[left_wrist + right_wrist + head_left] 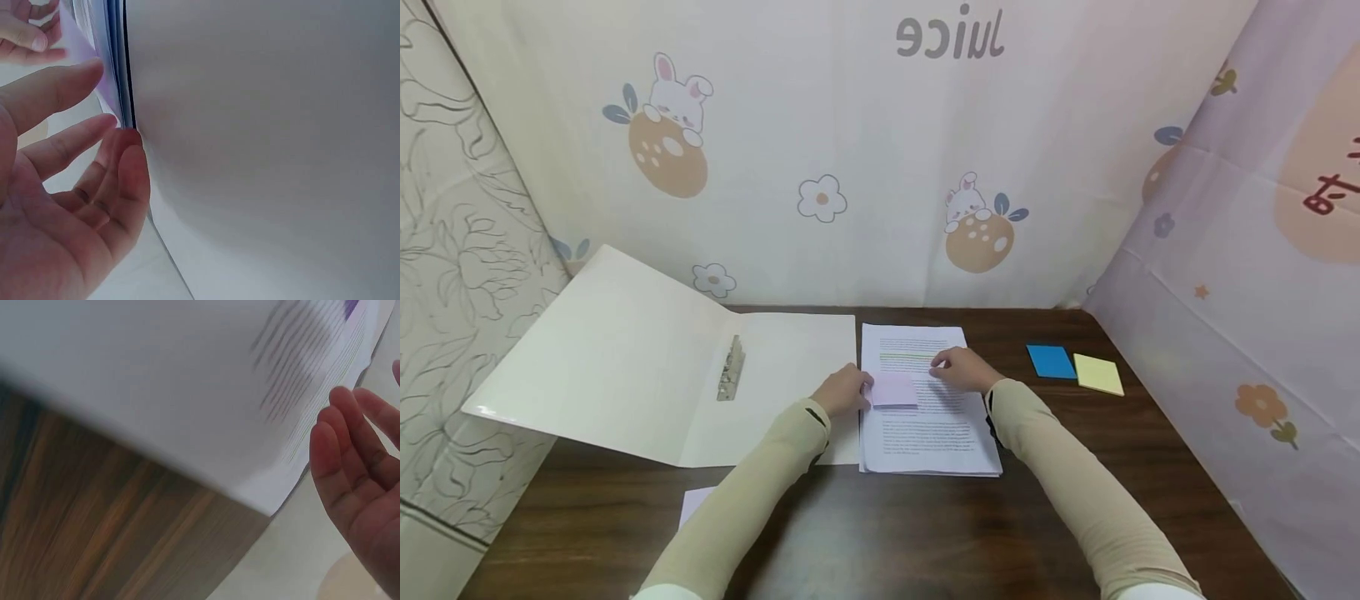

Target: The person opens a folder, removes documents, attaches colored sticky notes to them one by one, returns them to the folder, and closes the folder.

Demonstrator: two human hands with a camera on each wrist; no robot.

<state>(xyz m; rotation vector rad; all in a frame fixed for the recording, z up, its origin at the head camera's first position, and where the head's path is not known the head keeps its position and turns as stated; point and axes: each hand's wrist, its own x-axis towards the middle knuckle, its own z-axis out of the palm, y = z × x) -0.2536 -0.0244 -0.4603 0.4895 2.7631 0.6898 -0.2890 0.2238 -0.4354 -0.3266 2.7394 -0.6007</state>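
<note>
The purple sticky note (895, 392) is seen on the printed stack (925, 446), between both hands: by its left edge the left grip (842, 392) is placed, thumb and fingers parted; the right grip (962, 371) is loosely curved, nothing held.

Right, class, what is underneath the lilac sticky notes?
Under the lilac sticky notes is the top sheet of the paper stack. Printed text shows above and below the notes; whatever lies directly beneath them is covered.

Both arms (760, 492) extended forward, left fingers (131, 187) curved (thumb (53, 90) apart), right fingers (327, 464) apparently bent loosely, partly cropped
</note>
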